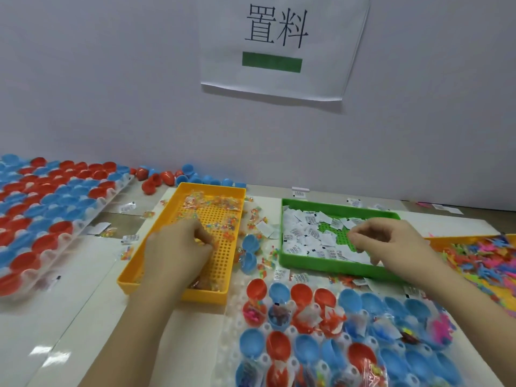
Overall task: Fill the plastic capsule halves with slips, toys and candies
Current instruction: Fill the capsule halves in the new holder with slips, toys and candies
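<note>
White paper sign with black characters and green bar, pale wall, white tabletop

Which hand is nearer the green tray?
Right. The right hand is over the green tray, reaching down at the slips; the left hand is off to its left, inside the yellow tray of candies.

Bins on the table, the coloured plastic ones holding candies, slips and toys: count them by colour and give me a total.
Yellow: 2, the candy bin under the left hand and the toy bin at the right edge.
Green: 1, the slip bin under the right hand.
Total: 3 bins.
</note>
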`<action>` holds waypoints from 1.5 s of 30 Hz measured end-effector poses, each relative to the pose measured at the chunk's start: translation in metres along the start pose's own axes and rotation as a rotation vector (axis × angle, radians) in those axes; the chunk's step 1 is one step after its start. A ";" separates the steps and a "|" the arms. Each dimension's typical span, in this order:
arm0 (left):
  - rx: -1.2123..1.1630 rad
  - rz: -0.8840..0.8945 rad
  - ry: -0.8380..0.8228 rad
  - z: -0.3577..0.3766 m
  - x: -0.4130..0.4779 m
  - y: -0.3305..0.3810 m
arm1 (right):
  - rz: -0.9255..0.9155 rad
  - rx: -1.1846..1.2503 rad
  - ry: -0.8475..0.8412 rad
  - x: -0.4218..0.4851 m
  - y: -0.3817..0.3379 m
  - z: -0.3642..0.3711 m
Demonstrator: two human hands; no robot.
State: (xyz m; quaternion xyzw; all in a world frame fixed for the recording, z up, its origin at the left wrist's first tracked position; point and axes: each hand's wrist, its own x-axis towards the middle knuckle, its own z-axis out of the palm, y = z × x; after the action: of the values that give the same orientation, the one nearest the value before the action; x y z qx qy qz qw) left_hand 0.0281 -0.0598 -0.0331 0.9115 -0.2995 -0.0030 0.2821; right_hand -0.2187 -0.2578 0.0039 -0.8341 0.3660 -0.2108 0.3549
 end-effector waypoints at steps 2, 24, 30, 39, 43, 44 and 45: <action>-0.130 -0.029 0.030 0.000 0.001 0.001 | -0.008 -0.151 -0.040 0.016 0.003 0.008; -0.757 -0.175 0.123 0.005 -0.001 0.019 | -0.031 -0.076 0.096 0.021 0.007 0.024; -1.062 -0.154 -0.004 0.004 -0.009 0.036 | -0.058 0.154 0.103 0.004 -0.008 0.019; -1.343 -0.312 -0.163 0.005 -0.026 0.060 | -0.113 0.371 0.295 -0.034 0.007 -0.053; -1.381 -0.328 -0.360 0.002 -0.032 0.070 | -0.103 0.310 0.223 -0.041 0.005 -0.053; -1.393 -0.319 -0.422 0.001 -0.034 0.073 | -0.112 0.309 0.211 -0.042 0.001 -0.051; -1.404 -0.300 -0.486 -0.001 -0.037 0.077 | -0.122 0.310 0.198 -0.043 -0.003 -0.048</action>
State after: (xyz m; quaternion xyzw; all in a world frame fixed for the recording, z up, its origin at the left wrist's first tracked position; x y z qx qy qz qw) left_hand -0.0439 -0.0893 0.0014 0.5226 -0.1538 -0.4322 0.7187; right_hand -0.2742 -0.2449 0.0336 -0.7652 0.3110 -0.3667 0.4282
